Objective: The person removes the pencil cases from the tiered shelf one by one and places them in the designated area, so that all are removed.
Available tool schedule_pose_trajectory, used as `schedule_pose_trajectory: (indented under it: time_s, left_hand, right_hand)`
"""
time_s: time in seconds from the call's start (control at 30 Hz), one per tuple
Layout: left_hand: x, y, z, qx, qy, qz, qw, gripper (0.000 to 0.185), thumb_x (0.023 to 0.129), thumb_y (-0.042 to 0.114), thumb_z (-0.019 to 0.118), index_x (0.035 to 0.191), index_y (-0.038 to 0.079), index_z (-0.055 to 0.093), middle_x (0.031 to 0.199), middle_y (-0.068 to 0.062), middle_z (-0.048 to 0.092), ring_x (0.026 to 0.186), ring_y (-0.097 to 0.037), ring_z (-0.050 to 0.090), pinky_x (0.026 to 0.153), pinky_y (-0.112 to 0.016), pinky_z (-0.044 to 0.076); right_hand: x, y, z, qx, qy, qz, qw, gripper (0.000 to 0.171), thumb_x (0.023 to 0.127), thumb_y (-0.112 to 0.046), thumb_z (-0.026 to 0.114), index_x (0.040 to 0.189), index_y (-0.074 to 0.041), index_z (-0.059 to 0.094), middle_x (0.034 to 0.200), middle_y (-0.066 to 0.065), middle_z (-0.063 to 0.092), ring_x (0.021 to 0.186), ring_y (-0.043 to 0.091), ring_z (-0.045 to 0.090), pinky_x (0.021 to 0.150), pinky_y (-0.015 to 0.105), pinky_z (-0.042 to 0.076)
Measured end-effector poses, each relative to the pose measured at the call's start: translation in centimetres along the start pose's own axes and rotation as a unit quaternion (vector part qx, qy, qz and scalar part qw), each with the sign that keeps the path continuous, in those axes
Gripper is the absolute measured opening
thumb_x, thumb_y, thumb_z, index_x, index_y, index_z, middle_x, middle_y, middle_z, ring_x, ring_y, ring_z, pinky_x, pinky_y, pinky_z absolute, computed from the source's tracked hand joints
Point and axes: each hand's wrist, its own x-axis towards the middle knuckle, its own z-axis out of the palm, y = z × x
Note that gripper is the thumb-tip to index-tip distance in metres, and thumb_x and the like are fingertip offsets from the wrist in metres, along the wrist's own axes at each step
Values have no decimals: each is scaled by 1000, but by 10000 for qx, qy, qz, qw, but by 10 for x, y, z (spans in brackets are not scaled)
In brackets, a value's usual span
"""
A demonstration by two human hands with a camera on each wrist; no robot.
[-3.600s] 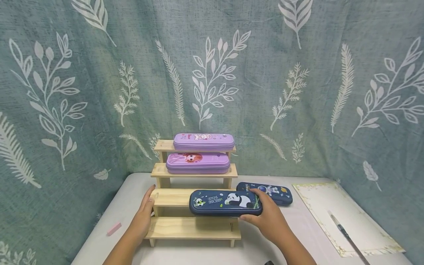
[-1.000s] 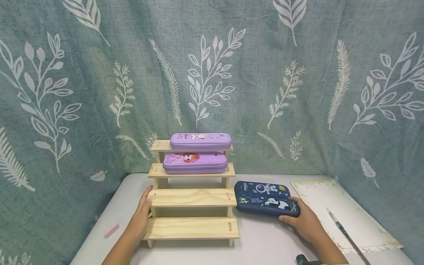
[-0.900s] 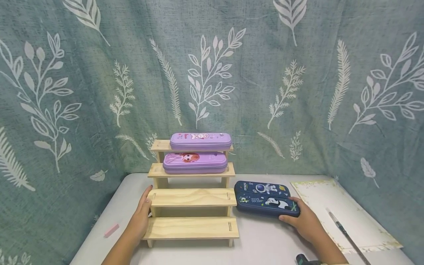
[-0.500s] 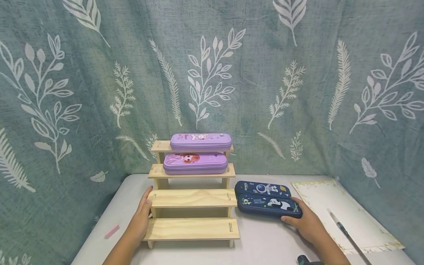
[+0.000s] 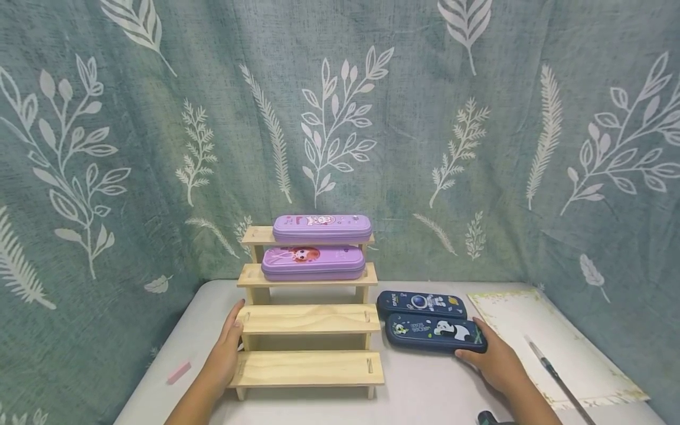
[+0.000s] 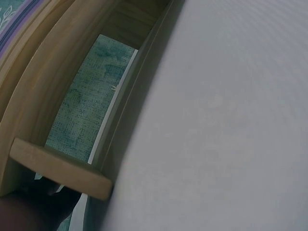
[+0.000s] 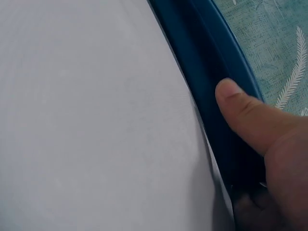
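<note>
At the far left of the white table (image 5: 425, 389) a small pink eraser (image 5: 179, 372) lies alone, well apart from everything else. Next comes the left hand (image 5: 225, 354), which rests flat with straight fingers against the left side of the wooden step shelf (image 5: 308, 319); it presses the wood and does not grasp anything. The shelf has four steps: the two lower steps are bare, the third step carries a purple pencil case with a girl picture (image 5: 312, 263), and the top step carries a second purple pencil case (image 5: 321, 228). Just beside the right side of the shelf, two dark blue cases lie on the table, one behind the other and almost touching. The far one is the space pencil case (image 5: 421, 303); the near one is the panda pencil case (image 5: 435, 333). The right hand (image 5: 491, 363) holds the right end of the panda case, with the thumb on its near edge, as the right wrist view shows also. Further to the right lies a sheet of paper (image 5: 552, 348) with a pen (image 5: 555, 378) across it, near the right hand but not touching it.
</note>
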Motion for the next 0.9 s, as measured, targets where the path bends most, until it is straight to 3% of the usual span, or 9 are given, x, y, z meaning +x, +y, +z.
schedule_pose_trajectory:
  time_s: [0.13,0.27,0.9]
  left_hand:
    - [1,-1,0,-39,-6,54,10000,58,113,54,13,168,41,2,178,-6,0,163,-41,-3,124,-73,-3]
    - [1,-1,0,-16,10,19,10000,58,113,54,13,168,42,2,178,-6,0,163,-41,-2,123,-74,-3]
    - [1,-2,0,-25,4,-36,10000,55,114,51,13,167,45,2,178,-5,0,163,-40,-3,123,-73,-3]
  right_hand:
    - [1,1,1,96,33,222,9997,136,72,-78,74,168,-6,10,163,39,22,147,64,21,116,77,22]
    - [1,1,2,190,79,342,9992,133,76,-74,77,167,-4,10,163,39,21,148,63,21,117,77,21]
    - [1,2,4,156,-79,215,9996,132,77,-78,73,168,-7,9,163,39,19,147,65,19,114,79,21]
